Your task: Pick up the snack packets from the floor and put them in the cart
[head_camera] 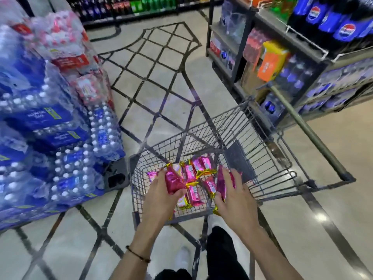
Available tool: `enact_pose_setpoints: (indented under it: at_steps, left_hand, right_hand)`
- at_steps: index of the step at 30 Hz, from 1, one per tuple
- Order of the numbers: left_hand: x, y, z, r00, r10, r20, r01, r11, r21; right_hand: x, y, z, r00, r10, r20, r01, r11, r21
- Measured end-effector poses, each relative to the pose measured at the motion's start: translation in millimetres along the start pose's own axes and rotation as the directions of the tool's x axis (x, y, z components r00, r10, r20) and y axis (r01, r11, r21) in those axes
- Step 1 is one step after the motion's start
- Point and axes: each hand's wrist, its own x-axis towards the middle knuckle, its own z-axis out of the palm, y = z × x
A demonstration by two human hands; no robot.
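— Snack packets held over the cart: my left hand grips one, my right hand another; more lie inside.
— Risk?
— Letting go too near the edge, I think; one could slip onto the floor.

Both bare forearms reach forward from the near edge, side by side. The left hand curls round a pink foil snack packet; the right hand grips a second pink foil packet.
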Motion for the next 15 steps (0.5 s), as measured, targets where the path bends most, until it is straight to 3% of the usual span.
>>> enact_pose_setpoints:
  at_steps: [9,15]
  left_hand:
    - [65.2,37.9,51.5,0.971,-0.234,-0.048,0.229,0.968,-0.100]
    - [111.3,10.5,134.3,0.855,-0.513,0.073,0.510,0.806,-0.302]
  right_hand:
    - [135.8,65.1,33.7,0.955,-0.198,0.219,0.205,0.979,-0.011]
    - [190.6,103.8,101.6,0.868,-0.206,0.453,0.277,0.956,-0.097]
